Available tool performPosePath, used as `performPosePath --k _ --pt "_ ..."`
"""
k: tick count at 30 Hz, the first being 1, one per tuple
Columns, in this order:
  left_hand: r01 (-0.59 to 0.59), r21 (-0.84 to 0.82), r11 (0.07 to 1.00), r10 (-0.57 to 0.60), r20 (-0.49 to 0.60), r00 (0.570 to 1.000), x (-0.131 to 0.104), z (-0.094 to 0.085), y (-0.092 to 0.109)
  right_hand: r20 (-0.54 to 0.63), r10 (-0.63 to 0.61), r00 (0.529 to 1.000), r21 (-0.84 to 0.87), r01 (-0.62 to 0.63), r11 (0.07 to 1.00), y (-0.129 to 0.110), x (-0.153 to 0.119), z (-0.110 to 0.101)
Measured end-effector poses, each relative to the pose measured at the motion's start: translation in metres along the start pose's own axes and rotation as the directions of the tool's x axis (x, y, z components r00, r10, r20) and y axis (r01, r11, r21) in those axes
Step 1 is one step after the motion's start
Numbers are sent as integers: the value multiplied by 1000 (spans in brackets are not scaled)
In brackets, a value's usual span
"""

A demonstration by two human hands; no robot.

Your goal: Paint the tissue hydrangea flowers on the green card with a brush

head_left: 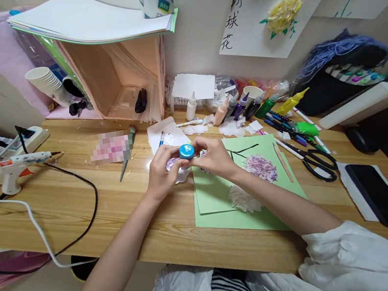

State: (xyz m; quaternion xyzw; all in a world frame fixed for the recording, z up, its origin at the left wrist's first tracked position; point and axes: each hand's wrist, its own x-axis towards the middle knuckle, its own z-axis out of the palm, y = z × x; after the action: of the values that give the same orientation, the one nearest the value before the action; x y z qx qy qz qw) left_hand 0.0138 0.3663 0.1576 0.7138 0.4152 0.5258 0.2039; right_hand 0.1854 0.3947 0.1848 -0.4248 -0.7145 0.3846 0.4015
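Note:
A small round container with a shiny blue lid (186, 151) is held up over the table between both hands. The fingers of my left hand (161, 173) grip it from the left. My right hand (216, 157) pinches it from the right. Below the hands, partly hidden, is a white and purple petal-like piece (180, 175). Under my right forearm, green paper sheets (213, 197) carry a pink-purple paper flower (261, 169), a white ruffled flower (244, 198) and a dark painted branch (243, 151). A wooden stick (283, 162) lies along the sheets' right side.
At left lie a glue gun (10, 169) and looping cables (94, 217). An open-fronted box (116, 79) stands behind. Paint bottles (243, 105) line the back. Scissors (318, 164), pens (288, 129) and a phone (378, 194) are at right.

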Motion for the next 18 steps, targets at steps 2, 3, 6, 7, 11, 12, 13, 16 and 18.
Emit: performPosePath --k 2,3,6,7,11,12,13,16,18 --pt "4 8 1000 -4 3 1000 0 0 1 1 -5 1000 -1 5 1000 1 0 1" --pt "7 11 1000 -7 6 1000 0 -1 1 2 -7 1000 0 7 1000 2 1 1" --pt "20 18 1000 -20 12 1000 0 -1 1 10 -11 1000 6 11 1000 3 1 1" --pt "25 21 999 -25 13 1000 0 -1 1 14 -10 1000 7 10 1000 3 1 1" --pt "48 34 998 -48 9 999 -1 -1 1 25 1 1000 -3 -1 1000 3 2 1" --pt "51 37 998 -52 7 999 -1 -1 1 23 3 1000 -6 -3 1000 3 2 1" --pt "54 38 998 -54 5 999 -1 -1 1 20 2 1000 -9 -2 1000 3 2 1" --pt "54 37 998 -54 1 999 -2 -1 2 22 -3 1000 -13 3 1000 2 2 1" --pt "53 33 998 -53 0 999 -2 -1 3 26 -7 1000 -13 7 1000 2 2 0"
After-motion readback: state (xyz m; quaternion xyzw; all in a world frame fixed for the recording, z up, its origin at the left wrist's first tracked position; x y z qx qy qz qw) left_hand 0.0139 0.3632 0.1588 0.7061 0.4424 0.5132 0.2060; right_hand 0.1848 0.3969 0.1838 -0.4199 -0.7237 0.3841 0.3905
